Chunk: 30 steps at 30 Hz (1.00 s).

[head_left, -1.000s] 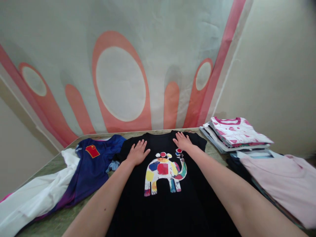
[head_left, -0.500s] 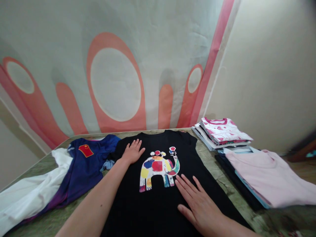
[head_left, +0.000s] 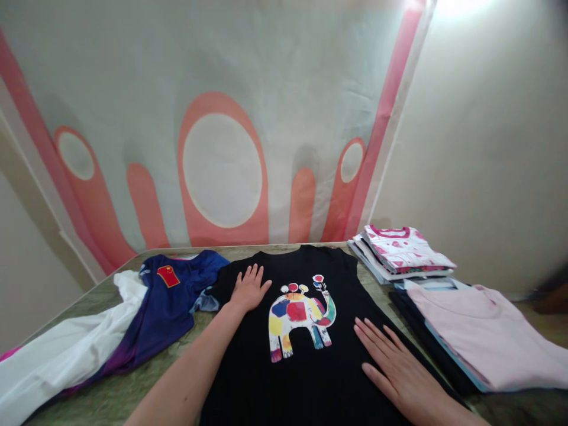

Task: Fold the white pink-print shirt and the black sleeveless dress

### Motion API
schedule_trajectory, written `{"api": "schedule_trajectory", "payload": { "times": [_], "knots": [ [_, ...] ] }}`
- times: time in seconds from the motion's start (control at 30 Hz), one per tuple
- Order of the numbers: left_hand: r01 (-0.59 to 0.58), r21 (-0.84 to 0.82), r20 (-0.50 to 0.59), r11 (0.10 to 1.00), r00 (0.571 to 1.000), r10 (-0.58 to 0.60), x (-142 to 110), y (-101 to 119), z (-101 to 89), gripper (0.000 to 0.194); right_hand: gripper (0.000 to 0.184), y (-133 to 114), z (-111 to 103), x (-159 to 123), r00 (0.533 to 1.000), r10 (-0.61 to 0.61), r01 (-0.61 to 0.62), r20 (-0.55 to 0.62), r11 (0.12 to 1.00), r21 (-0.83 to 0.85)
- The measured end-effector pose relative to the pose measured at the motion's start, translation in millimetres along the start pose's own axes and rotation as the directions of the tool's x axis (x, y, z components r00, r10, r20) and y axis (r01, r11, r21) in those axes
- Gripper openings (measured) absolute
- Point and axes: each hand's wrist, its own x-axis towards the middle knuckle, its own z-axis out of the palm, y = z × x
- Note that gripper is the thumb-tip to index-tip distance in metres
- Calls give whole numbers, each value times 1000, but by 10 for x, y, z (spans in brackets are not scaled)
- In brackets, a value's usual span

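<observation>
On black shirt, left hand unmoved, right hand lower than earlier; both flat, apart.

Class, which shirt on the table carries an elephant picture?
The black shirt, spread under the left hand; the blue shirt shows a red flag, the folded pink shirt looks plain.

Place: a room indoors; I can't tell if it's a home or a shop.
Walls: plain wall at 2 o'clock, big wall picture with orange shapes at 11.
Table: woody-looking table from 4 to 8 o'clock.
Clothes: folded clothes at 4 o'clock, black T-shirt at 6, loose clothes at 8.
</observation>
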Motion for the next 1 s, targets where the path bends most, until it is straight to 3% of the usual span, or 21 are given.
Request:
{"api": "schedule_trajectory", "payload": {
  "times": [0.27, 0.53, 0.63, 0.7, 0.8, 0.9, 1.0],
  "knots": [
    [-55, -26, 0, 998, 998, 55, -380, 77, -27, 72, 69, 42, 107, -267, 996, -69, 66, -51, 996, -59],
    [-28, -70, 34, 997, 999, 31, -115, 57, -136, 65, 67, -80, 154, -262, 998, -49, 46, -45, 997, -55],
    [-55, -74, 8, 996, 998, 55, -166, 112, -247, 59, 63, -154, 185, -174, 1000, -21, 21, -18, 1000, -21],
    [-107, -70, -79, 992, 992, 102, -391, 121, -365, 55, 62, -165, 140, -124, 1000, -2, 1, 30, 1000, 13],
    [-92, -78, -213, 993, 974, 73, -1004, 56, -591, 46, 59, -178, -82, 6, 995, 19, -27, 102, 997, 77],
    [80, -84, -79, 993, 993, -87, -1727, -69, -819, 36, 45, -322, -381, 339, 999, 24, -29, 41, 992, 127],
    [175, -103, 99, 979, 981, -165, -2309, -145, -932, 36, 36, -658, -519, 920, 993, -107, 115, -46, 970, 213]
  ]
}}
